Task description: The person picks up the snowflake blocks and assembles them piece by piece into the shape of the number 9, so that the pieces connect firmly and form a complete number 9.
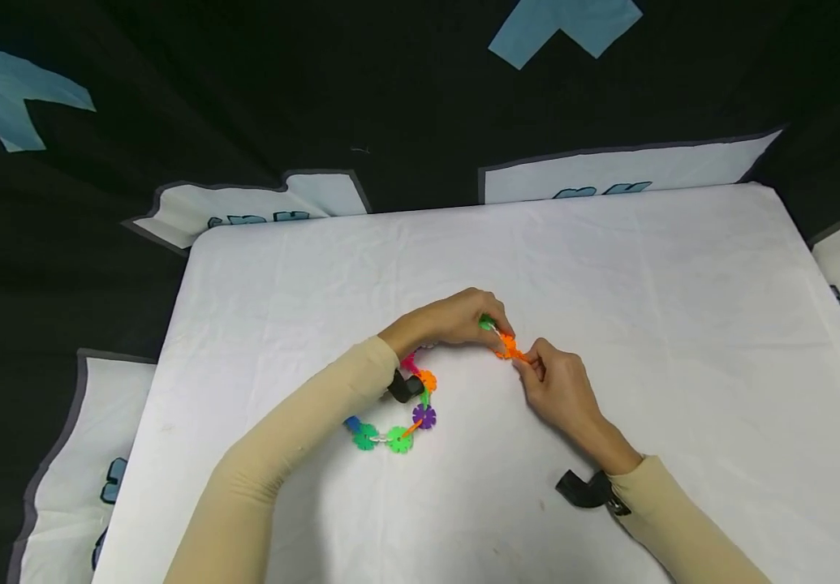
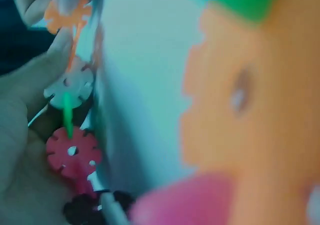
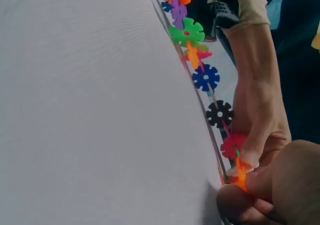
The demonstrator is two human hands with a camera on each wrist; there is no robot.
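Note:
My left hand [image 1: 456, 318] pinches a chain of notched plastic discs near its end. Just to its right, my right hand [image 1: 558, 385] pinches an orange disc [image 1: 509, 347] between thumb and fingers. The left wrist view shows this orange disc [image 2: 67, 17], then a whitish disc [image 2: 80, 82], a green one edge-on [image 2: 68, 115] and a red disc [image 2: 74, 151]. In the right wrist view the chain runs back through a black disc [image 3: 220, 114] and a blue disc [image 3: 205, 78]. The fingertips partly hide where the end discs meet.
More of the chain, with a purple disc [image 1: 424, 417] and a light green disc [image 1: 400, 440], curves over the white table [image 1: 682, 341] below the left forearm, which hides part of it. Black straps [image 1: 583, 490] hang at both wrists. Dark cloth [image 1: 420, 97] hangs behind the table.

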